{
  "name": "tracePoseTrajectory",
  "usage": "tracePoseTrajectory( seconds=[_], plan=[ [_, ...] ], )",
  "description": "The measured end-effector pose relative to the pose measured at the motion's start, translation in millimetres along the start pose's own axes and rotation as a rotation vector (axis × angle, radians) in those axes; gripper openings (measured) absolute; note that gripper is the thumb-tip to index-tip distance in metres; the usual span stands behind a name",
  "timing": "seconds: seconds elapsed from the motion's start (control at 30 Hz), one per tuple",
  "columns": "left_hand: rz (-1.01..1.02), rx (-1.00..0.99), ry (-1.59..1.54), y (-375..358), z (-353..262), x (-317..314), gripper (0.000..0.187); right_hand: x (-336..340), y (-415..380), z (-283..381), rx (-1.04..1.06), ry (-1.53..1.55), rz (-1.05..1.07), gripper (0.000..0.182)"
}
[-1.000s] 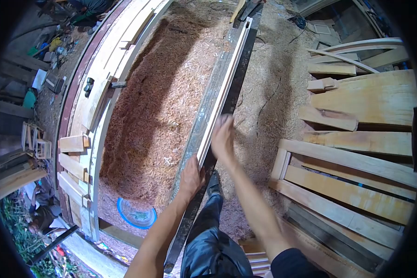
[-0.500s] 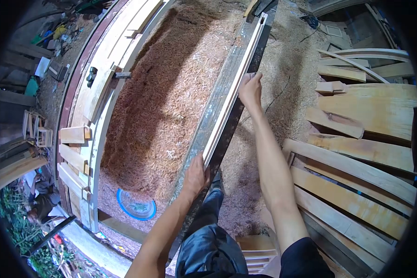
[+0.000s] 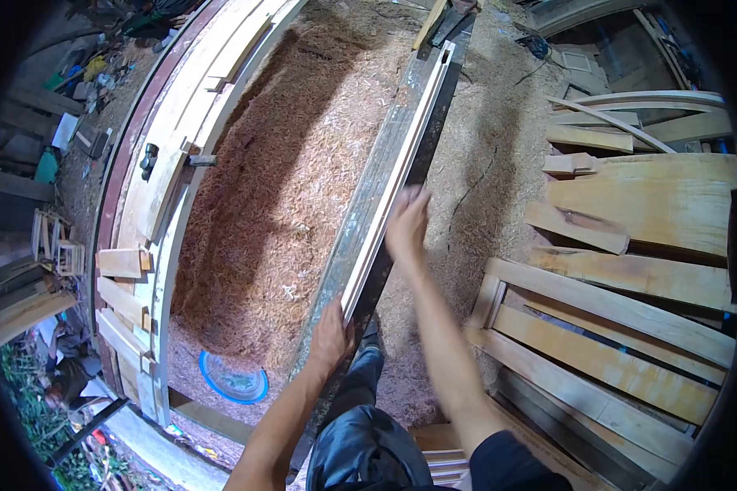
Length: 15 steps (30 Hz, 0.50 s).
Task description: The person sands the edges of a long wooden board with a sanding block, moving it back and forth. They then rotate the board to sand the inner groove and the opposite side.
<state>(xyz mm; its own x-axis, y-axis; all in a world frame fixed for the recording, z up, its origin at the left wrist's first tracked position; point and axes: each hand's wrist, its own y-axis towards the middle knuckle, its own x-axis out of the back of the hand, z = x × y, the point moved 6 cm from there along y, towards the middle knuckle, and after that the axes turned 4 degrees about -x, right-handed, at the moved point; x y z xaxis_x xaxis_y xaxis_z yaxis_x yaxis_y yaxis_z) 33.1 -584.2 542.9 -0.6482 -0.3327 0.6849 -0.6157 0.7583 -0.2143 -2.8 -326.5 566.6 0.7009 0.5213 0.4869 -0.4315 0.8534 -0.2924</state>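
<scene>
A long, narrow wooden strip, pale and with a slot at its far end, lies lengthwise on a weathered grey beam. My left hand wraps round the strip's near end, thumb along the top. Farther up, about midway, my right hand is at the strip's right edge, blurred by motion. Its fingers look curled together against the wood, and I cannot tell what is inside them. At the beam's far end sits a dark metal fitting beside a yellowish piece of wood.
On the left, a long bench bears boards, short blocks and a dark metal tool. Wood shavings cover the floor. A blue-rimmed round tray lies below. Boards and a wooden frame fill the right side. A person is at far left.
My right hand has slid toward me along the strip and is now blurred. My left hand keeps its hold at the near end. The whole view has shifted slightly.
</scene>
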Motion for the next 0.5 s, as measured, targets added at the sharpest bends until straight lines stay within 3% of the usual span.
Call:
tracePoseTrajectory(
  seconds=[0.03, 0.17, 0.3, 0.4, 0.5],
  plan=[
    [-0.011, -0.006, 0.002, 0, 0, 1, 0.059, 6, 34, 10, 0.099, -0.047, -0.054, 0.021],
    [-0.005, -0.011, 0.006, 0, 1, -1, 0.059, 18, 90, 24, -0.029, -0.053, 0.089, 0.021],
    [0.006, -0.012, 0.018, 1, 1, 0, 0.059, 6, 11, 0, 0.225, -0.069, 0.043, 0.024],
    [0.012, 0.008, 0.013, 0, -2, 4, 0.061, -10, -89, -27, 0.153, 0.007, 0.138, 0.029],
    [-0.003, 0.023, -0.014, 3, -5, 4, 0.063, -9, -116, -22, 0.286, -0.112, -0.029, 0.019]
  ],
)
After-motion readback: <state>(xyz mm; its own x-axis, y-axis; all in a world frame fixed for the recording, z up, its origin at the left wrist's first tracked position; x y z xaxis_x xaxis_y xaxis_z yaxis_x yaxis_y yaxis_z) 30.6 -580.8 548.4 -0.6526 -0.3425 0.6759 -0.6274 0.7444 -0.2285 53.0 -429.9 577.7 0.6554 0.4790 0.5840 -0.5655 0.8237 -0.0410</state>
